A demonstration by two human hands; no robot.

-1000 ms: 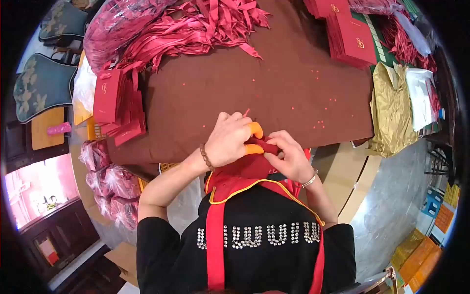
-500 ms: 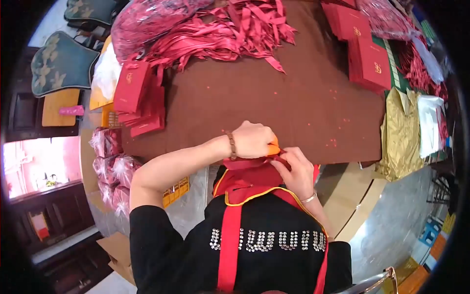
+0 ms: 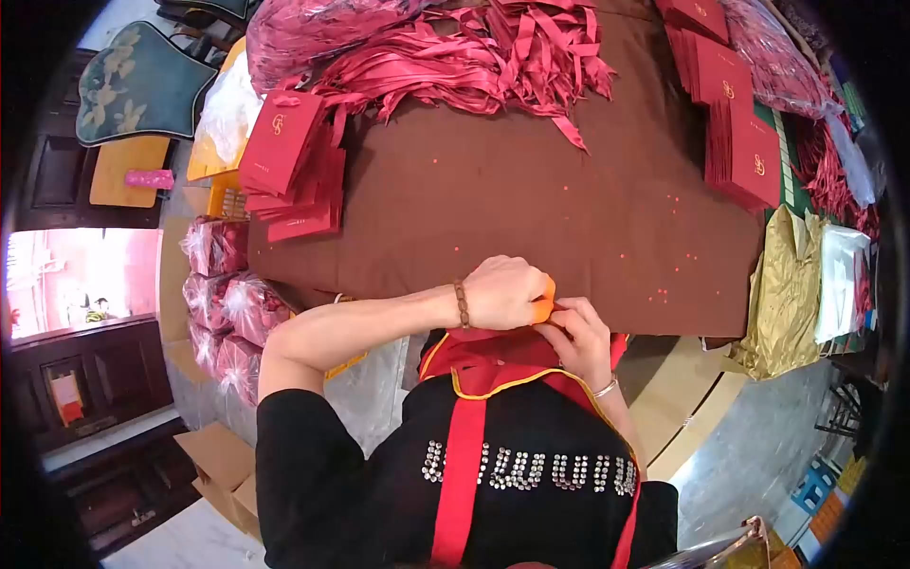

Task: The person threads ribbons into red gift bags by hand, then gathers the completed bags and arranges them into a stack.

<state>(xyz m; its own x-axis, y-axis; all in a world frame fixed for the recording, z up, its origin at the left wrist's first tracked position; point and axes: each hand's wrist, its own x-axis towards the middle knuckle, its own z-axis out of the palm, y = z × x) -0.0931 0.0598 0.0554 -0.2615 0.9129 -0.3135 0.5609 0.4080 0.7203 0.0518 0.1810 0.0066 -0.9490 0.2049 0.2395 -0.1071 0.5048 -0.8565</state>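
Observation:
My left hand (image 3: 502,292) is closed, knuckles up, just past the near edge of the brown-covered table (image 3: 493,209). It wears an orange finger cover (image 3: 544,302) and a beaded bracelet. My right hand (image 3: 580,337) meets it from the right, fingers bent and pinched together at the orange cover. What lies between the fingertips is hidden; a bit of red shows there. Below both hands is a red apron (image 3: 502,365) with yellow trim, over a black shirt.
Red printed bags (image 3: 284,156) are stacked at the left, more red bags (image 3: 749,156) at the right. Red ribbons (image 3: 445,66) heap up at the back. Wrapped red bundles (image 3: 251,308) stand left, beside the table; a gold bag (image 3: 782,294) hangs right. Small red dots speckle the cloth.
The view has shifted, so the table and hands appear lower and further right. My hands are closer together, and less red material shows beneath my left hand.

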